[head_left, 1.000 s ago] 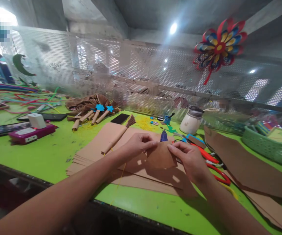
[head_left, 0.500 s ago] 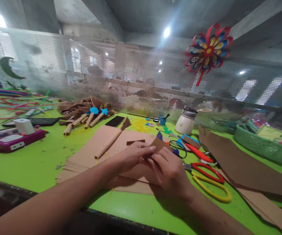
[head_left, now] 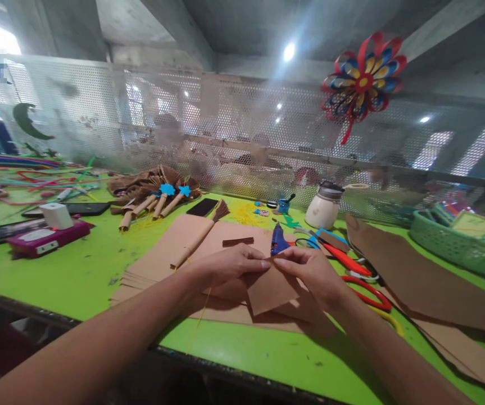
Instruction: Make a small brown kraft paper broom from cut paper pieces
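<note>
Head view: the small brown paper (head_left: 272, 289) slopes down between the left hand (head_left: 236, 265) and the right hand (head_left: 314, 270); both are pinching its upper edge.

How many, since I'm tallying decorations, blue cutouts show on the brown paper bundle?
2: the left blue cutout and the right blue cutout just beside it, both on the brown paper bundle. More may be hidden underneath.

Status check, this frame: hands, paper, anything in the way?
Left hand and right hand both pinching brown paper piece. Piece over brown sheets. Blue glue gun close beyond; no obstruction seen.
</note>
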